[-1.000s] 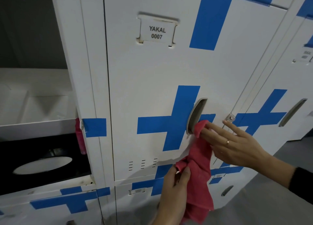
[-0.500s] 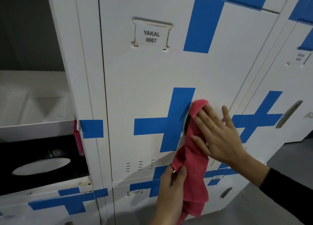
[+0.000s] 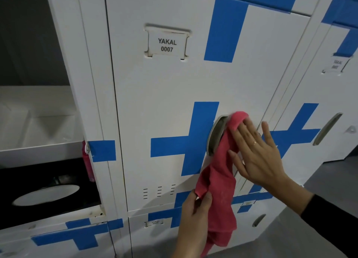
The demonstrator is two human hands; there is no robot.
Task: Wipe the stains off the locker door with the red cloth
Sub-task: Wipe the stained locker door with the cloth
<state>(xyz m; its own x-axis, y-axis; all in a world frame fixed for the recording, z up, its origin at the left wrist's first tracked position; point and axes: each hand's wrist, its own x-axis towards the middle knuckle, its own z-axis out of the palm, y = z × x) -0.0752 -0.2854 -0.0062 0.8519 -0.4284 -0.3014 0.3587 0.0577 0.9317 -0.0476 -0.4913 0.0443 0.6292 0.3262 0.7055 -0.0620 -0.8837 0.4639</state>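
White locker door [image 3: 164,102] labelled YAKAL 0007 carries the red cloth [image 3: 219,172] draped at 3 o'clock of its handle recess [image 3: 217,135]; right hand [image 3: 255,153], fingers straight, presses it flat; left hand [image 3: 193,219] pinches its 6 o'clock edge.

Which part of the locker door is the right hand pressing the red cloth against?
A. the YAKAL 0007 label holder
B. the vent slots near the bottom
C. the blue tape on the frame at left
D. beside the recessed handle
D: the right hand lies flat on the red cloth just right of the recessed handle.
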